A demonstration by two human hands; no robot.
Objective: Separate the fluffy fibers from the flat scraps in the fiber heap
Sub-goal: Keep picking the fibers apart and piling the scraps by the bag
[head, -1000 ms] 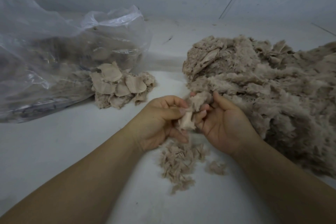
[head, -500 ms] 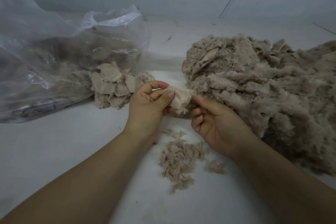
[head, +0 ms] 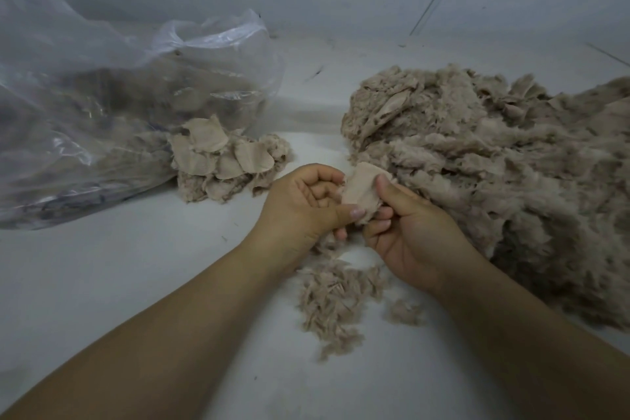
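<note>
A flat beige scrap (head: 361, 189) with fluff on its lower edge is held between both hands just left of the big fiber heap (head: 494, 174). My left hand (head: 303, 204) pinches its lower left side with thumb and curled fingers. My right hand (head: 409, 228) pinches its right edge, thumb on top. Below the hands lies a small pile of plucked fluffy fibers (head: 335, 297). A pile of flat scraps (head: 221, 157) sits further left.
A large clear plastic bag (head: 112, 106) holding more fiber lies at the left, its mouth beside the flat scraps. A small loose tuft (head: 404, 312) lies right of the fluffy pile. White floor runs to a wall behind.
The scrap was lifted up and left by my left hand half a second ago; now both hands have come together on it, slightly lower and to the right, with my right hand gripping again.
</note>
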